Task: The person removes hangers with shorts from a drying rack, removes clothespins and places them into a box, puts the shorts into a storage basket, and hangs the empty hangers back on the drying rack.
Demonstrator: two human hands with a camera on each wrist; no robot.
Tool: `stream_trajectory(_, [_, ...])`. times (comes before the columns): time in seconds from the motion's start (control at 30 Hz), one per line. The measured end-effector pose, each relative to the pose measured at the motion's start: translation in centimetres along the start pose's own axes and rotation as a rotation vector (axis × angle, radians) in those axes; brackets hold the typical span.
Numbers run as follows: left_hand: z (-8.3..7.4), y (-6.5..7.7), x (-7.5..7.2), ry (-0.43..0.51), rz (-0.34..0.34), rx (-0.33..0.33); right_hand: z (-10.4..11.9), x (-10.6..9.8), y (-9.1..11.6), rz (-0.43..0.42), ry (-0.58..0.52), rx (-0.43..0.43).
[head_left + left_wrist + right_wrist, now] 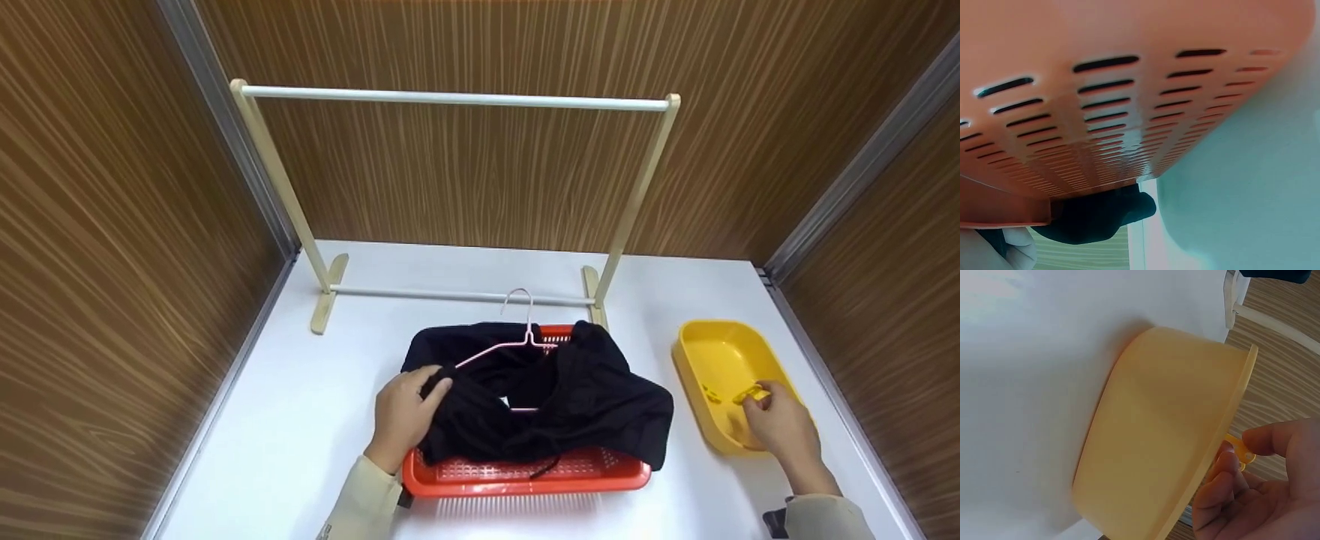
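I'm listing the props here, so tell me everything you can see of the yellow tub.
The yellow tub looks like smooth plastic: oblong, open-topped, with rounded corners, solid walls and a narrow rim. It stands upright on the white table, right of the red basket. One small yellow piece lies inside; the right hand pinches another over it. Whether the hand touches the tub is unclear.
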State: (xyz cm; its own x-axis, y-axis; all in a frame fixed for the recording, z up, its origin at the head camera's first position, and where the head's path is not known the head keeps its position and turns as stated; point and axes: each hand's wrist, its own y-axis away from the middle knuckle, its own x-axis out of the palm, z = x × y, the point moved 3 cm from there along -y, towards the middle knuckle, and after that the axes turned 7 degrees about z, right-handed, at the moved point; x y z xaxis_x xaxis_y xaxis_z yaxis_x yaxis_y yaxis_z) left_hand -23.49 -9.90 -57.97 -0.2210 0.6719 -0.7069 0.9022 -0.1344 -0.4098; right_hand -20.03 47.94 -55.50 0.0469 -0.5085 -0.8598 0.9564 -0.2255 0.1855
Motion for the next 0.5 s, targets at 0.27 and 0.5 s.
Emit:
stream_trajectory(0.27, [0.0, -0.2, 0.2, 0.008, -0.004, 0.016, -0.2, 0.1, 0.2, -0.047, -0.035, 0.021])
stream_trajectory(0.5, [0.3, 0.0, 0.1, 0.007, 0.0, -0.009, 3.9, 0.4, 1.2, -0.37, -0.174, -0.096])
